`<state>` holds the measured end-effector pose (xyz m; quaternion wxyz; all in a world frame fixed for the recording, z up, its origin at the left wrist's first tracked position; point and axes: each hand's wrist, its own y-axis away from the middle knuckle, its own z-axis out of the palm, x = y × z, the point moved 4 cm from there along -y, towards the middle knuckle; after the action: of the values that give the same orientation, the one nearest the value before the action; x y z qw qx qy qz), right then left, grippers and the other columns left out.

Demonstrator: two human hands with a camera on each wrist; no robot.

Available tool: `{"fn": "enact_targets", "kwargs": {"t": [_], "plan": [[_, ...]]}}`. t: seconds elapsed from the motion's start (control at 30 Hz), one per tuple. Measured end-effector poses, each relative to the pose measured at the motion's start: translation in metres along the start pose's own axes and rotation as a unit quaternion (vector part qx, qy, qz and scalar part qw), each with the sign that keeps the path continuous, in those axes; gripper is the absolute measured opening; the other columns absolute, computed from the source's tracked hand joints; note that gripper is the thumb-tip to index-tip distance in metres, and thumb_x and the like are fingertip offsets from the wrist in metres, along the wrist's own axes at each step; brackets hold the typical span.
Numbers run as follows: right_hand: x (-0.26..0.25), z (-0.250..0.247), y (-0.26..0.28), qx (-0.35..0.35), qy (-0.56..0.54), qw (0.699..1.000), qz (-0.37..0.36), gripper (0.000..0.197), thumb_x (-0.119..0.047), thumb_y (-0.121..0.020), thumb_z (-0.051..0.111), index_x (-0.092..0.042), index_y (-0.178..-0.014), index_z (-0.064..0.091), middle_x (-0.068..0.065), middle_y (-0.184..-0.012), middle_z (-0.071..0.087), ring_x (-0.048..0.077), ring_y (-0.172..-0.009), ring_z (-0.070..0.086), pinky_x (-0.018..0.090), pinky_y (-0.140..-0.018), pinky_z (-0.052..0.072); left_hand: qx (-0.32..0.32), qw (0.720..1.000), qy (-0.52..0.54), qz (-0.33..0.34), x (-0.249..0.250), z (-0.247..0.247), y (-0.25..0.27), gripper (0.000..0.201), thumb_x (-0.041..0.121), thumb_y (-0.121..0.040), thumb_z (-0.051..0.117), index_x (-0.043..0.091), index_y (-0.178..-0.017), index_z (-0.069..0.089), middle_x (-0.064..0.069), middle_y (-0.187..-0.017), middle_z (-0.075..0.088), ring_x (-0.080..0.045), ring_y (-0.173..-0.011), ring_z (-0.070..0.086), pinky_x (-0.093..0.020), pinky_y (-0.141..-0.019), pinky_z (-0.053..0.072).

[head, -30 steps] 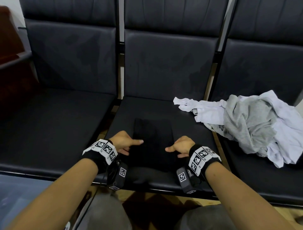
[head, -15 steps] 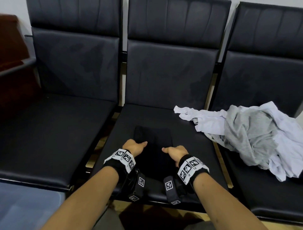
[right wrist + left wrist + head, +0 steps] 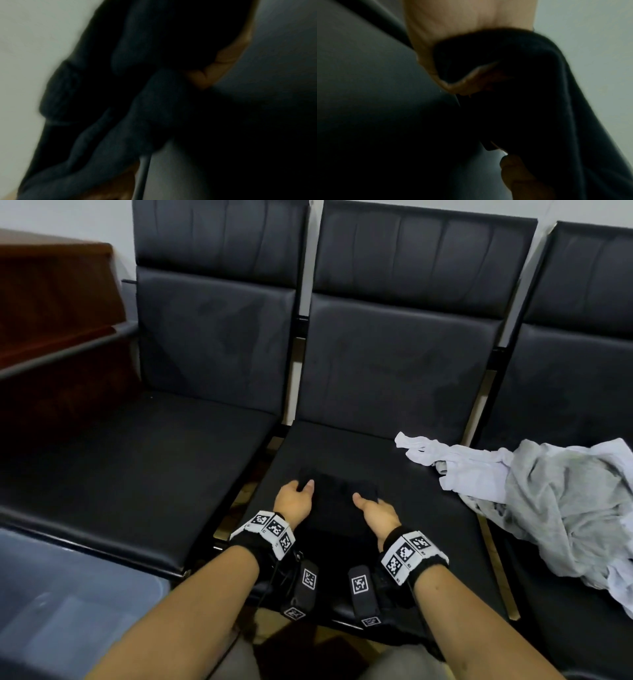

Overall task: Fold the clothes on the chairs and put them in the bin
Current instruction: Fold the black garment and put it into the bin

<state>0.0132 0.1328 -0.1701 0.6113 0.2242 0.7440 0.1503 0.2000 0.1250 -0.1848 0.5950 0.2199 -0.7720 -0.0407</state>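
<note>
A black folded garment (image 3: 337, 503) lies on the middle chair's seat (image 3: 431, 529). My left hand (image 3: 294, 499) grips its far left corner, thumb on top and fingers tucked under the cloth. My right hand (image 3: 373, 510) grips the far right corner the same way. In the left wrist view the black cloth (image 3: 522, 94) bunches against my palm (image 3: 453, 40). In the right wrist view the dark cloth (image 3: 137, 81) fills the middle, with curled fingers (image 3: 223, 65) beside it. A grey-blue bin (image 3: 51, 604) sits low on the left.
A loose pile of white and grey clothes (image 3: 555, 508) spreads over the right chair and onto the middle seat's right edge. The left chair seat (image 3: 120, 474) is bare. A brown wooden piece of furniture (image 3: 51, 302) stands at the far left.
Both hands slid from the garment's near part to its far edge and took hold of the far corners. The view has tilted up and the bin has come into sight.
</note>
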Motion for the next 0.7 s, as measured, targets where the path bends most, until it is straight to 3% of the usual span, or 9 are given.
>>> {"fn": "enact_targets", "kwargs": {"t": [0.07,0.17,0.3,0.4,0.57,0.7], "plan": [[-0.017,0.015,0.01,-0.008,-0.004,0.999,-0.047,0.053,-0.034,-0.092,0.064,-0.009,-0.137,0.051,0.007,-0.135,0.055,0.026,-0.121,0.054,0.032,-0.101,0.044,0.019,0.999,0.014,0.03,0.008,-0.024,0.006,0.056,0.044,-0.094,0.053,0.006,-0.135,0.053,-0.009,-0.135,0.057,-0.026,-0.125,0.053,-0.04,-0.108,0.041],[-0.042,0.058,0.033,-0.037,0.015,0.994,-0.106,0.069,-0.044,-0.088,0.066,-0.011,-0.144,0.044,0.006,-0.144,0.048,0.025,-0.128,0.05,0.039,-0.107,0.042,0.063,0.995,0.03,0.067,0.012,-0.081,0.024,0.055,0.049,-0.093,0.051,0.007,-0.128,0.057,-0.01,-0.128,0.061,-0.026,-0.12,0.056,-0.042,-0.105,0.044],[-0.069,0.133,0.075,-0.116,0.027,0.977,-0.175,0.038,-0.034,-0.091,0.065,-0.012,-0.122,0.063,0.005,-0.122,0.065,0.022,-0.109,0.062,0.035,-0.097,0.05,0.138,0.987,0.048,0.069,-0.005,-0.173,0.047,0.083,0.07,-0.075,0.045,0.011,-0.131,0.054,-0.007,-0.132,0.058,-0.025,-0.122,0.055,-0.043,-0.105,0.044],[-0.083,0.195,0.109,-0.176,0.051,0.959,-0.218,0.036,-0.033,-0.092,0.064,-0.013,-0.123,0.064,0.003,-0.121,0.065,0.022,-0.11,0.062,0.037,-0.099,0.049,0.195,0.975,0.07,0.074,-0.024,-0.24,0.071,0.074,0.063,-0.083,0.046,0.009,-0.134,0.053,-0.007,-0.133,0.058,-0.025,-0.121,0.055,-0.044,-0.104,0.045],[-0.08,0.296,0.17,-0.246,0.145,0.919,-0.271,0.041,-0.034,-0.095,0.059,-0.01,-0.127,0.06,0.001,-0.12,0.062,0.019,-0.11,0.058,0.03,-0.096,0.046,0.275,0.957,0.062,0.069,-0.073,-0.34,0.118,0.059,0.054,-0.094,0.045,0.01,-0.132,0.054,-0.008,-0.131,0.059,-0.026,-0.119,0.056,-0.045,-0.103,0.045],[-0.056,0.373,0.199,-0.3,0.203,0.893,-0.265,0.045,-0.041,-0.093,0.058,-0.013,-0.128,0.061,0.004,-0.124,0.063,0.025,-0.114,0.059,0.039,-0.101,0.047,0.299,0.95,0.072,0.055,-0.119,-0.403,0.14,0.045,0.045,-0.099,0.044,0.013,-0.129,0.056,-0.007,-0.126,0.062,-0.026,-0.113,0.059,-0.045,-0.1,0.047]]}}
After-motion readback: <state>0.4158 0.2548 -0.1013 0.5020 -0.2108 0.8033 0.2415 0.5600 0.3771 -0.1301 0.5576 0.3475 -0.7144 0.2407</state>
